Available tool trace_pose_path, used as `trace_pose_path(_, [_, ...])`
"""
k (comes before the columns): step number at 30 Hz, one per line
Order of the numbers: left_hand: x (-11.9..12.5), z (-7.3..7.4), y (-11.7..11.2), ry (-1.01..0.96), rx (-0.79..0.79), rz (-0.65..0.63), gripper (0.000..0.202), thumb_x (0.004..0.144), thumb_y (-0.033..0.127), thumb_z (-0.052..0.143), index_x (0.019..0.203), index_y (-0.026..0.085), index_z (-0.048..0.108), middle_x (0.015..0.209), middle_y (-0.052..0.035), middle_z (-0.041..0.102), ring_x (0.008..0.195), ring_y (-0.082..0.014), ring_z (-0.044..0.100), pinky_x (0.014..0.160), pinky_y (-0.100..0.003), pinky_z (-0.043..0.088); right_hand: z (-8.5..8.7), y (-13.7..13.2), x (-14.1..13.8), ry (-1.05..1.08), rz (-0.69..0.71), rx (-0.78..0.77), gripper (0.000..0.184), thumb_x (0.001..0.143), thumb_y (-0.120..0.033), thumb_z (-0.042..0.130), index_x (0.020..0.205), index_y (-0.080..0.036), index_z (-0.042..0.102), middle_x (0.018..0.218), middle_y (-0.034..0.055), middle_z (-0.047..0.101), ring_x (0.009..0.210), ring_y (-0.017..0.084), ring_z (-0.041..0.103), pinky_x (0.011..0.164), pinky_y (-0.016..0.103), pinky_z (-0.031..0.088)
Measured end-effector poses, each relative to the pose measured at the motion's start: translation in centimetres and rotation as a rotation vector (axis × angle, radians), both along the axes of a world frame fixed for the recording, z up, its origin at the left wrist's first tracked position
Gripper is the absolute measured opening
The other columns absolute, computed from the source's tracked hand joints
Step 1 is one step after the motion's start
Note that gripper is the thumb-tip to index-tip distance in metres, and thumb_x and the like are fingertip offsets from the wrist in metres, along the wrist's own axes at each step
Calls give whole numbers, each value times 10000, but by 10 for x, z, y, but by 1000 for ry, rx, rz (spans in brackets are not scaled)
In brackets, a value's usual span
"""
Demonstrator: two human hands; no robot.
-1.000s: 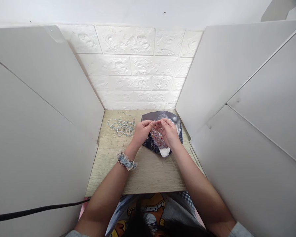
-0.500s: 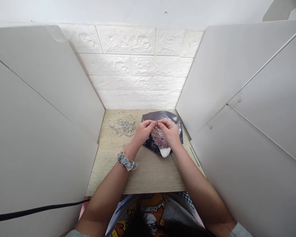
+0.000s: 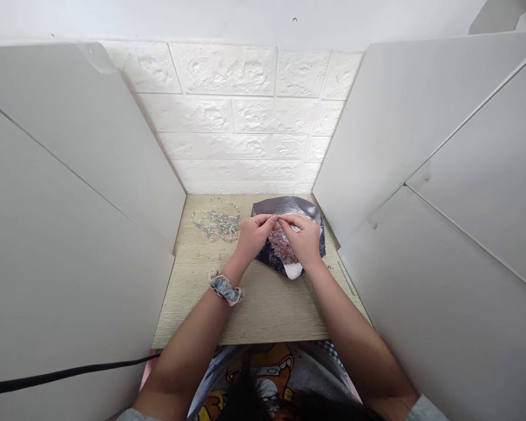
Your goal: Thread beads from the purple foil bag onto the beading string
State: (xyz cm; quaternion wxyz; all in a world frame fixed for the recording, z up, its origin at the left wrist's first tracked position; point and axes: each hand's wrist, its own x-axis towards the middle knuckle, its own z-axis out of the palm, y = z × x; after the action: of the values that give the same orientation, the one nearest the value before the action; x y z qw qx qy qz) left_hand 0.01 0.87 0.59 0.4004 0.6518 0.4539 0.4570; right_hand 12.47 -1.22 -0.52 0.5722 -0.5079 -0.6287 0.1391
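Note:
Over an opened dark blue bag with a silvery lining [image 3: 284, 204], my two hands meet at the fingertips. My left hand [image 3: 255, 235], with a blue scrunchie [image 3: 226, 289] at its wrist, is closed in a pinch. My right hand [image 3: 305, 238] pinches too, its fingertips touching or nearly touching the left ones. Whatever sits between them is too small to make out. Pink and red beads [image 3: 282, 245] lie in the bag just below my hands. A tangled string of pale green and white beads [image 3: 219, 225] rests on the table left of my hands.
The wooden tabletop [image 3: 272, 316] is boxed in by a grey-white panel [image 3: 83, 193] on the left, another panel [image 3: 421, 193] on the right and a white brick-pattern wall [image 3: 241, 117] behind. A black cable [image 3: 70, 372] runs in at lower left.
My hands keep their pinch over the bag, with only a slight shift of the right hand and fingers. The bag and the beaded string stay in place.

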Motion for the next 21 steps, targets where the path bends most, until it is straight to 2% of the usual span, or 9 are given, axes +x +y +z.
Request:
trace_pose_path(4, [1, 0, -1, 51, 40, 15, 286, 758, 368, 493, 745, 133, 657, 677, -20, 632, 649, -122, 536, 594, -217, 381, -1, 1, 0, -32, -36, 12, 124, 746, -233, 532, 757, -212, 653, 763, 6, 642, 702, 135, 572, 688, 275, 455])
trace_pose_path(9, [1, 1, -2, 67, 42, 38, 279, 763, 350, 487, 720, 136, 659, 688, -19, 642, 645, -120, 547, 602, -219, 389, -2, 1, 0, -138, -56, 26, 115, 755, -231, 519, 738, -213, 631, 750, 4, 623, 719, 138, 558, 682, 275, 442])
trace_pose_path(21, [1, 2, -2, 145, 69, 72, 267, 764, 336, 487, 709, 146, 667, 685, -19, 646, 634, -117, 545, 601, -220, 379, -7, 2, -1, -201, -71, 52, 122, 775, -227, 493, 750, -208, 611, 746, 6, 615, 702, 136, 556, 663, 271, 442])
